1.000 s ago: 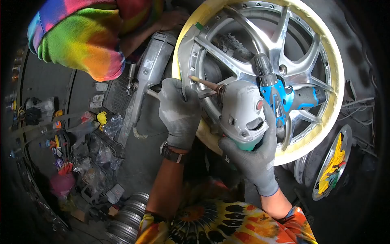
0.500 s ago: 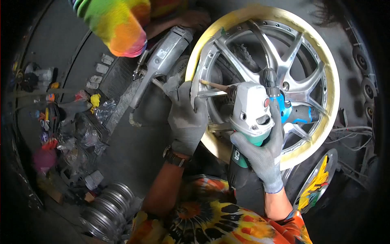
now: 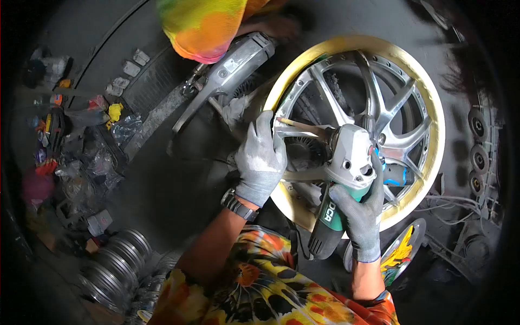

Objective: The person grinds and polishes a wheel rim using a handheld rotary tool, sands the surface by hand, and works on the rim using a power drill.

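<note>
A silver spoked wheel (image 3: 437, 135) with a yellowish rim stands before me. My left hand (image 3: 261, 162), in a grey glove, grips the rim's left edge with its fingers curled round it. Gloved too, my right hand (image 3: 364, 219) is wrapped round a green and silver power grinder (image 3: 331, 216) marked DCA. The grinder's long tan bit (image 3: 298, 125) points left and its tip is at the inner rim near my left fingers; whether they touch I cannot tell. Behind the grinder, a blue and black power tool (image 3: 399, 175) is partly hidden at the wheel.
Another person's tie-dye sleeve (image 3: 206, 27) and a grey machine casting (image 3: 233, 67) are at the top. Stacked metal rims (image 3: 116, 271) stand lower left, below plastic bags and small parts. Cables (image 3: 455, 200) and round discs (image 3: 478, 160) are on the right.
The view has shifted, so the wheel sits lower. The grinder's handle shows more clearly, with its lettering readable. Both hands keep their holds on rim and grinder.
</note>
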The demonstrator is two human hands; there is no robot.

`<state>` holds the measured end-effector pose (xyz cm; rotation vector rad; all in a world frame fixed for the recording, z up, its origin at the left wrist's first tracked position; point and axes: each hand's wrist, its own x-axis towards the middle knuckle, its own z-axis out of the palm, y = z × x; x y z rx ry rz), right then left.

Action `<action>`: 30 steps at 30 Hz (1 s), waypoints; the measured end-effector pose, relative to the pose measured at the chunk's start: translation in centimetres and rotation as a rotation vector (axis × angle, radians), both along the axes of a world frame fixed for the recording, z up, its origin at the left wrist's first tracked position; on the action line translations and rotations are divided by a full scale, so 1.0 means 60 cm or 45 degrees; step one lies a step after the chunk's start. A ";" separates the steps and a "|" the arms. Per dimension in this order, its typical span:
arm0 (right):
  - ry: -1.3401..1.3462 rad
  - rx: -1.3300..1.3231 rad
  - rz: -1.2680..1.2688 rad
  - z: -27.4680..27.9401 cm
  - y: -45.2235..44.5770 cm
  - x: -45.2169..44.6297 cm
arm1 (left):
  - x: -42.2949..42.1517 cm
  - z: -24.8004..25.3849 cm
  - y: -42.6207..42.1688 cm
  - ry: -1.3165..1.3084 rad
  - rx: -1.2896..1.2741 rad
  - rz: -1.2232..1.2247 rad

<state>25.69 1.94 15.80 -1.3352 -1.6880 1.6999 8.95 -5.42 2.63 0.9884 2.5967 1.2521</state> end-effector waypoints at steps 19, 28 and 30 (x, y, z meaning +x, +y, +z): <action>-0.127 0.014 0.192 0.010 0.057 0.003 | 0.021 0.000 -0.002 -0.046 0.066 0.192; -0.093 0.032 0.194 0.002 0.075 0.006 | 0.032 -0.006 0.007 -0.044 0.013 0.286; -0.041 0.049 0.176 -0.004 0.078 0.008 | 0.033 -0.011 0.008 -0.039 0.024 0.305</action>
